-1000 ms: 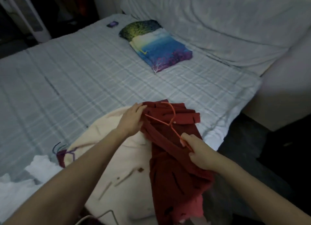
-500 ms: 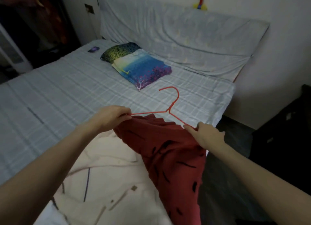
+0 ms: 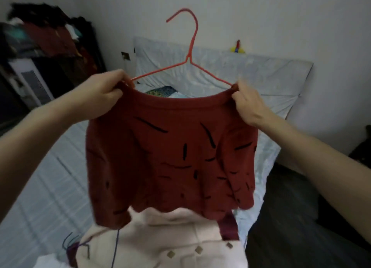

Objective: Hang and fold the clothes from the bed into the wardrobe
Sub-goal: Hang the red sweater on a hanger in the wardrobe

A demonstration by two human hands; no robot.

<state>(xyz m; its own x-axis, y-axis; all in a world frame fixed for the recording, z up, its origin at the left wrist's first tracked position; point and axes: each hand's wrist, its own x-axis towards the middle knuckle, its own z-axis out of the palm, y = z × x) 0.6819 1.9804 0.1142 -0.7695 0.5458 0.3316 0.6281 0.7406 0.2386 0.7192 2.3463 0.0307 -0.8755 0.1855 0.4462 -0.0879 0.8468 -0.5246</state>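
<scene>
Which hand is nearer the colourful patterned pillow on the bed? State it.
Left. The left hand grips the red garment and hanger just left of the patterned pillow showing behind the neckline; the right hand grips the other end, farther off.

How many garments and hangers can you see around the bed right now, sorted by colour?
Red garment with black dashes, held up by the left hand and right hand: 1
Red hanger, inside its waistband: 1
Cream garment on the bed: 1
Maroon garment, partly hidden: 1
Total: 4
</scene>
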